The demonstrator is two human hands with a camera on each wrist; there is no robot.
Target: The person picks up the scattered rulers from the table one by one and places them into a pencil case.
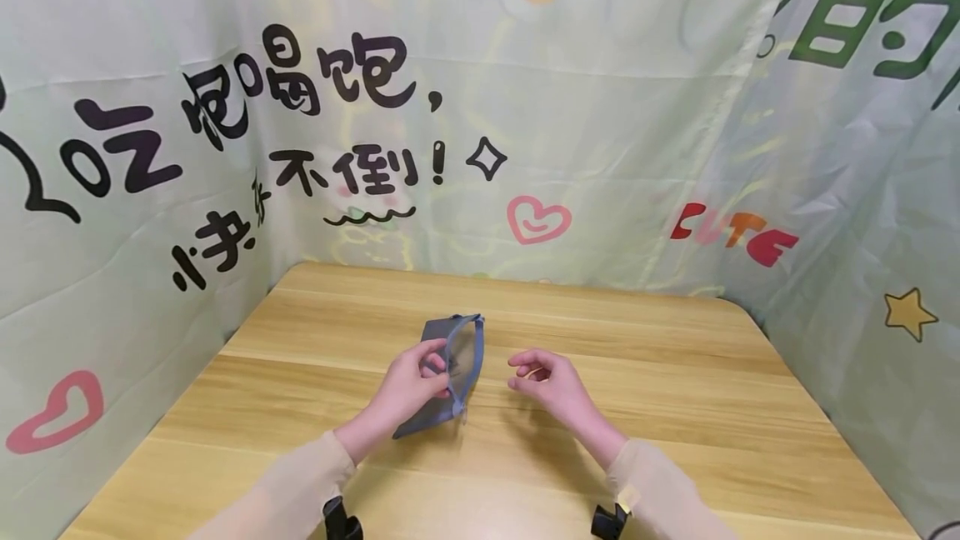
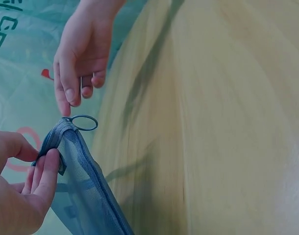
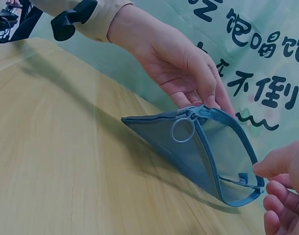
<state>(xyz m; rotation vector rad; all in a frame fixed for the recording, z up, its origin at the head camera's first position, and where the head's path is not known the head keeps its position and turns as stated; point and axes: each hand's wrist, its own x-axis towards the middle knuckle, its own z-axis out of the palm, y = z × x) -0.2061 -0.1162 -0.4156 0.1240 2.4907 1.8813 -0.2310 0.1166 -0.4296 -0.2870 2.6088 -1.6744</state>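
A blue-grey see-through zip pouch [image 1: 427, 422] is tilted over the wooden table, its zipped mouth gaping toward the right. My left hand [image 1: 408, 377] pinches one side of that mouth between thumb and fingers, as the left wrist view also shows. From the near end of the zip hangs a round ring pull [image 3: 172, 130]. My right hand [image 1: 561, 392] hovers to the right of the pouch with loosely bent fingers and holds nothing. In the right wrist view its thumb [image 3: 277, 159] overlaps the far end of the mouth. The pouch's inside shows only in part.
The wooden table [image 1: 675, 373] has rounded far corners. Pale printed cloth [image 1: 615, 148] with lettering and hearts hangs along its back and sides. Black straps [image 1: 342, 519] sit at both wrists, below the light sleeves [image 1: 281, 486].
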